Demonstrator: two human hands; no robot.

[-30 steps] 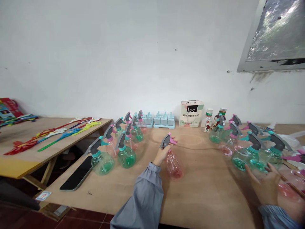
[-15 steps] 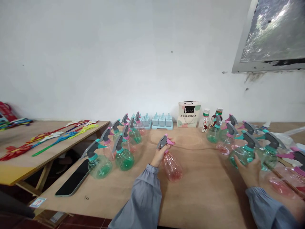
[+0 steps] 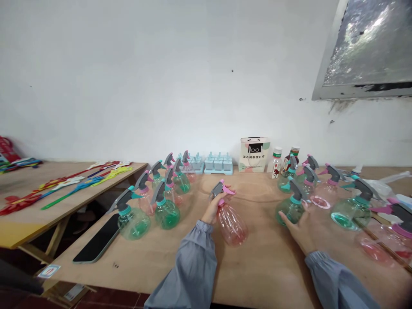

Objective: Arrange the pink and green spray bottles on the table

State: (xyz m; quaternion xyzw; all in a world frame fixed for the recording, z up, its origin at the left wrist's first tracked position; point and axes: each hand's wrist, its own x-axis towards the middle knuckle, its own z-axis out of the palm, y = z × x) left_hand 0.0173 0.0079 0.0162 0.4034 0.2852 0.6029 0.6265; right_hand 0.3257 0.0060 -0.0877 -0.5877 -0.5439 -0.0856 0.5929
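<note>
My left hand (image 3: 213, 209) is closed round the neck of a pink spray bottle (image 3: 232, 227), just under its grey and pink trigger head, in the middle of the table. The bottle leans slightly. On the right, my right hand (image 3: 300, 225) grips the body of a green spray bottle (image 3: 289, 210) with a teal collar, thumb at its near side and fingers at its right. Beyond and right of that hand stand several more spray bottles, among them a green one (image 3: 350, 212) and a pink one (image 3: 378, 244). A group of green and pink spray bottles (image 3: 167, 214) stands to the left.
A black phone (image 3: 96, 240) lies at the table's left. Along the wall are light-blue popsicle moulds (image 3: 219, 164), a paper bag (image 3: 255, 156) and two labelled bottles (image 3: 277, 163). A brown stick (image 3: 380, 240) lies at right. Another table (image 3: 19, 227) holds colourful flower-shaped strips.
My right hand has moved left with the green spray bottle, away from the right-hand group. The pink bottle in my left hand has barely shifted.
</note>
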